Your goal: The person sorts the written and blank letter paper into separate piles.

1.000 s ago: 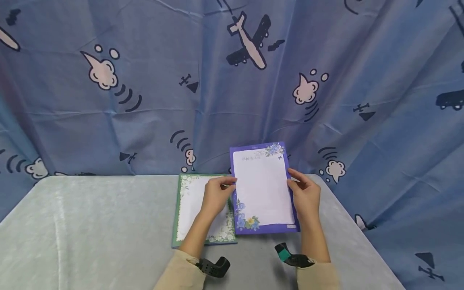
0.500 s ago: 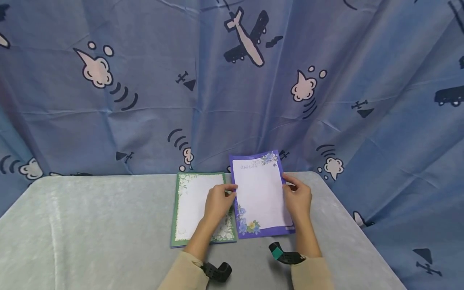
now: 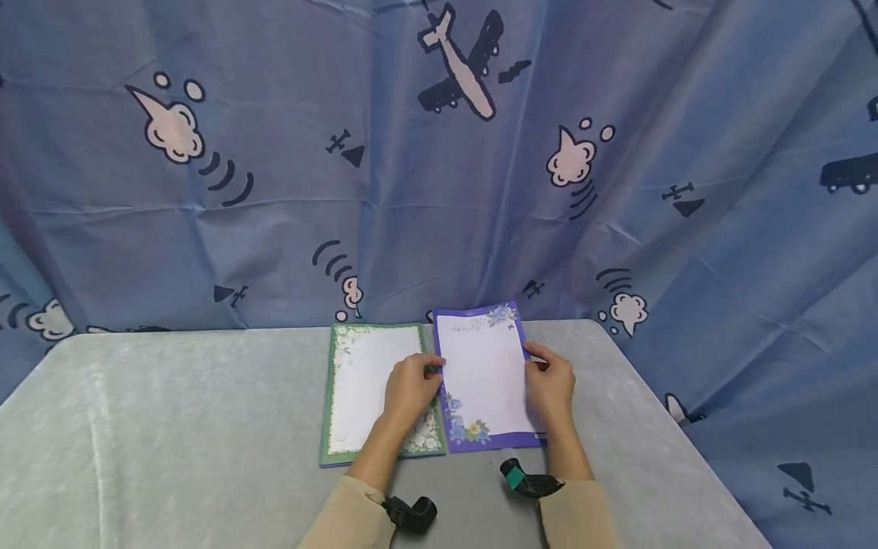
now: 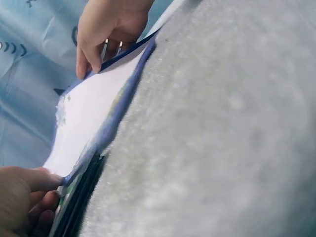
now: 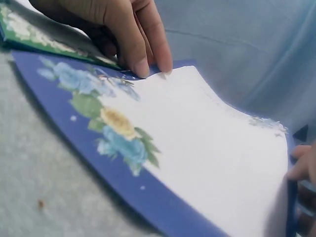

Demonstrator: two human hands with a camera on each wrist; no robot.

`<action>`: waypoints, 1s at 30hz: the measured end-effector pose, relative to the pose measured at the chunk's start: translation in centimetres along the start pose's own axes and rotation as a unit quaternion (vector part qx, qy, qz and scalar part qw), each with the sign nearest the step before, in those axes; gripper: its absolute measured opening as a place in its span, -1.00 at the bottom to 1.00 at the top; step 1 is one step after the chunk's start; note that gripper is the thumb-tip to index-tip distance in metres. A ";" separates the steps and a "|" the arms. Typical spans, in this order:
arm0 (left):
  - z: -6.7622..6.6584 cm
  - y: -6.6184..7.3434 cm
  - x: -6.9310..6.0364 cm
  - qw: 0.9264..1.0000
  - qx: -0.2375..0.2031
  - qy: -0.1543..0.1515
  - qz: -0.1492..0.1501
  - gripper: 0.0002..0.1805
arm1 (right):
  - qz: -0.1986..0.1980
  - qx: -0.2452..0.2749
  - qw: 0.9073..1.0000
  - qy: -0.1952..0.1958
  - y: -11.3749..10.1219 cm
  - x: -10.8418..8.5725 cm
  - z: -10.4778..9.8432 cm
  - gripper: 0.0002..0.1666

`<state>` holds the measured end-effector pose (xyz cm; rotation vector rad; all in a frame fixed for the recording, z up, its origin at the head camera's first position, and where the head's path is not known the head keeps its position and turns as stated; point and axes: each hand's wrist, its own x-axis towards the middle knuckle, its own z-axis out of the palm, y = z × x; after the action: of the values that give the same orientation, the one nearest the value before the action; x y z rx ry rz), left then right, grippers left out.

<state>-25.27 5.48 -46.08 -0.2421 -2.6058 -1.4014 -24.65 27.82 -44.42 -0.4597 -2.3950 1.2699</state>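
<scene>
A sheet of stationery paper (image 3: 483, 381) with a purple border and blue and yellow flowers is held between both hands. My left hand (image 3: 410, 389) pinches its left edge, reaching over the green-bordered pad. On the opposite edge, my right hand (image 3: 552, 385) pinches the paper between thumb and fingers. The sheet (image 5: 212, 143) bows in the right wrist view, its near border low over the table. To its left lies a thick pad of green-bordered, flowered paper (image 3: 360, 381), partly hidden by the left hand and forearm. In the left wrist view the pad's layered edge (image 4: 81, 197) shows.
A pale grey cloth-covered table (image 3: 206, 412) extends to both sides of the papers. Behind it hangs a blue curtain (image 3: 274, 152) with airplane and cloud prints. Both wrists carry black camera straps.
The purple-bordered sheet has come down toward the table and shifted slightly left, beside the green pad. My right hand has moved left and down with it; the left hand keeps its pinch.
</scene>
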 end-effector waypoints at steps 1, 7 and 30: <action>0.0 -0.1 0.0 1.000 0.006 0.002 0.002 -0.74 | -0.001 -0.006 1.000 -0.003 0.2 0.0 0.2 -0.55; 0.3 -0.6 0.0 0.999 0.035 0.008 0.016 -0.73 | -0.029 -0.049 0.998 -0.004 1.0 -0.2 1.1 -0.56; 0.9 -0.4 -0.2 0.996 0.088 -0.022 0.021 -0.53 | -0.133 -0.196 0.971 -0.006 1.6 -0.5 1.3 -0.66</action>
<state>-25.26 6.01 -46.92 -0.3030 -2.7228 -1.1558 -24.69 27.50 -46.55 -0.2245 -2.6160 0.6869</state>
